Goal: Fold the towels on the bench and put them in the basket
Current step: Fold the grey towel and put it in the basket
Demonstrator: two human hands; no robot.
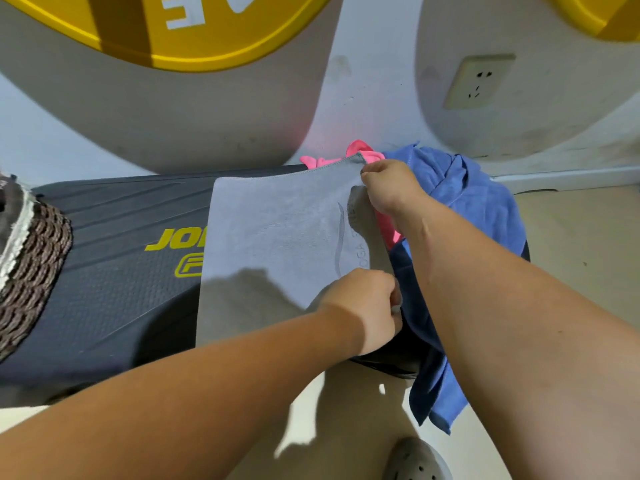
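Note:
A grey towel (277, 230) lies spread across the dark bench (114, 289). My right hand (391, 188) pinches its far right corner. My left hand (367, 306) pinches its near right corner at the bench's front edge. Under and beside that right edge lie a pink towel (362, 150) and a blue towel (474, 199); the blue one hangs off the bench's right end toward the floor. A woven basket (31, 258) with a grey towel in it sits on the bench's left end, partly cut off by the frame.
The bench stands against a white and grey wall with a power socket (479, 81). Beige floor (581, 237) lies to the right and in front. A grey shoe (415, 460) shows at the bottom edge.

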